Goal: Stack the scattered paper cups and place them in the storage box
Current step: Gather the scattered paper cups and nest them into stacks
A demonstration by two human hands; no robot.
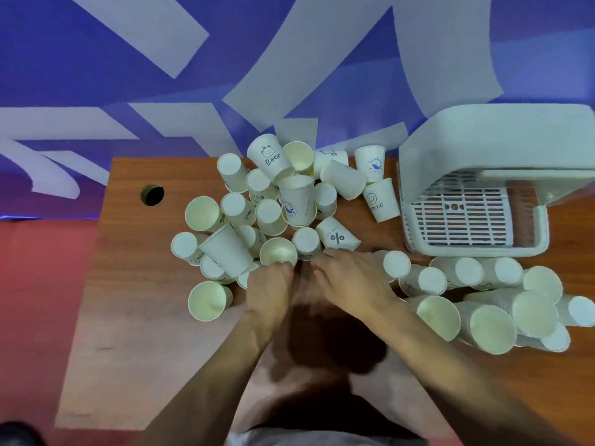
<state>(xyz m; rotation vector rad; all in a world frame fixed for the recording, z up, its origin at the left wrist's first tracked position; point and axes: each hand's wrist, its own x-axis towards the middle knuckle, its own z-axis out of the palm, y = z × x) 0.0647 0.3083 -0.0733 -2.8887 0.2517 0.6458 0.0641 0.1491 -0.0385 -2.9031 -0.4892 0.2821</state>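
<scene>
A heap of several loose white paper cups (291, 194) covers the middle of the wooden table (135, 284), some upright, some on their sides, a few printed "Bear", "Hello" or "%". Several stacks of nested cups (489, 320) lie on their sides at the right. The white storage box (463, 220) with a slotted floor stands at the back right, its lid raised. My left hand (273, 294) rests at the near edge of the heap, fingers curled by an upright cup (277, 251). My right hand (349, 278) lies flat beside it, fingers reaching toward the heap. Whether either holds a cup is hidden.
A round cable hole (152, 194) sits in the table's back left. Behind the table rises a blue wall with white shapes (128, 75). Red floor (38, 300) shows at the left. Bare wood lies in front of the heap and at the left.
</scene>
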